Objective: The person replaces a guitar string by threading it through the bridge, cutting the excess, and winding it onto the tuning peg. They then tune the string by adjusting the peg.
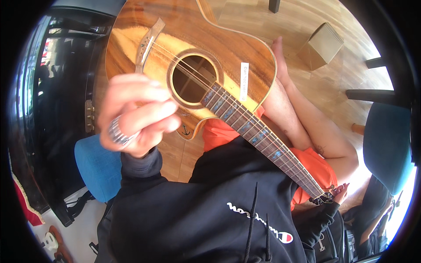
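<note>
A brown wooden acoustic guitar lies face up across my lap, its neck slanting to the lower right. Several strings run along the fretboard; near the bridge only a few show. My left hand is raised above the lower part of the body, beside the bridge and soundhole. Its fingers are pinched together, a wide silver band on one; whatever they hold is not distinguishable. At the black headstock, my right hand has its fingers around a tuning peg, partly hidden.
A blue cushioned seat stands at the left, by a shiny black piece of furniture. Another blue chair is at the right. A cardboard box sits on the wooden floor. Another person's arm or a reflection appears lower right.
</note>
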`<action>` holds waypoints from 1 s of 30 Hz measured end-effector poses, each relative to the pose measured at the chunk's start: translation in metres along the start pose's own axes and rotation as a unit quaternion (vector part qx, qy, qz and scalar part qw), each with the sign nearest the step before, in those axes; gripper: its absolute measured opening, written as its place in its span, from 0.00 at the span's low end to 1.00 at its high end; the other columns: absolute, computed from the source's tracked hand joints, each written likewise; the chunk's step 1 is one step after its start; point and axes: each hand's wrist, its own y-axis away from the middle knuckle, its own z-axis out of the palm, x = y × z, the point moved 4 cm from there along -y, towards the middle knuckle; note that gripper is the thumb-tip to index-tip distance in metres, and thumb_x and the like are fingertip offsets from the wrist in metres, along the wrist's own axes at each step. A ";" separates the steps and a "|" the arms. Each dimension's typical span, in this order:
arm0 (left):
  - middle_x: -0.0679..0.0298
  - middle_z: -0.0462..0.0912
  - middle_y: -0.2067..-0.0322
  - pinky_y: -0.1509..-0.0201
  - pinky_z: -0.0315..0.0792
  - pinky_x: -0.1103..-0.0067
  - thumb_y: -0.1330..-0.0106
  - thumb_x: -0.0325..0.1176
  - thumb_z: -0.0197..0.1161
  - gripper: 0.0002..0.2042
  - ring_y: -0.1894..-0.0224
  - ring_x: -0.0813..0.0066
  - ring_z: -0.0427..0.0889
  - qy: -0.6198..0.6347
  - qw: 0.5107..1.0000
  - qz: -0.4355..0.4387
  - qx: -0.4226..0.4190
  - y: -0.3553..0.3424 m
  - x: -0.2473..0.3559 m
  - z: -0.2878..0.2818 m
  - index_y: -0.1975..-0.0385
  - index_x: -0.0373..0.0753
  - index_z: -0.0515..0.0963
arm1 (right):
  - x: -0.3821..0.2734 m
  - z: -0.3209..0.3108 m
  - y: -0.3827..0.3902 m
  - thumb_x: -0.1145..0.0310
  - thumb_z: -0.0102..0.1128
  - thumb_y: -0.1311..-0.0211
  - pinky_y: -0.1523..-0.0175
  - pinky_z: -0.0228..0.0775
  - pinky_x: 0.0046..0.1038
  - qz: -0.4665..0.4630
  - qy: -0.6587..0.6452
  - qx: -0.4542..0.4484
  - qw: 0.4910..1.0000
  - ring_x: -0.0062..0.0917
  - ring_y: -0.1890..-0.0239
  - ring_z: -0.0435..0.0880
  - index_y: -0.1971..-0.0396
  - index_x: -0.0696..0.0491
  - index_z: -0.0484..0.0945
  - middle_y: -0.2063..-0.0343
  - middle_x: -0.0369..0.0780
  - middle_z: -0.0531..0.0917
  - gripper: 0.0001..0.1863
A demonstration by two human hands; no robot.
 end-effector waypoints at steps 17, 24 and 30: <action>0.59 0.83 0.62 0.62 0.76 0.77 0.47 0.20 0.69 0.07 0.65 0.65 0.82 -0.137 0.972 -0.155 -0.111 0.070 -0.051 0.052 0.68 0.36 0.84 | 0.021 -0.024 -0.014 0.45 0.53 0.33 0.85 0.50 0.16 0.050 0.053 0.026 0.997 0.11 0.90 0.59 0.89 0.45 0.64 0.92 0.28 0.61 0.28; 0.57 0.83 0.70 0.65 0.78 0.80 0.50 0.13 0.68 0.10 0.69 0.71 0.83 -0.132 0.982 -0.126 -0.047 0.042 -0.021 0.028 0.68 0.33 0.83 | 0.009 -0.009 -0.003 0.47 0.52 0.31 0.83 0.45 0.17 0.052 0.050 0.033 0.997 0.10 0.89 0.57 0.88 0.46 0.63 0.91 0.28 0.61 0.27; 0.59 0.83 0.72 0.68 0.77 0.80 0.54 0.16 0.71 0.11 0.71 0.71 0.83 -0.138 0.988 -0.070 0.013 0.018 -0.002 -0.007 0.69 0.34 0.83 | -0.009 0.005 0.010 0.48 0.52 0.31 0.84 0.49 0.16 0.068 0.042 0.019 0.997 0.11 0.89 0.59 0.87 0.45 0.63 0.91 0.29 0.62 0.26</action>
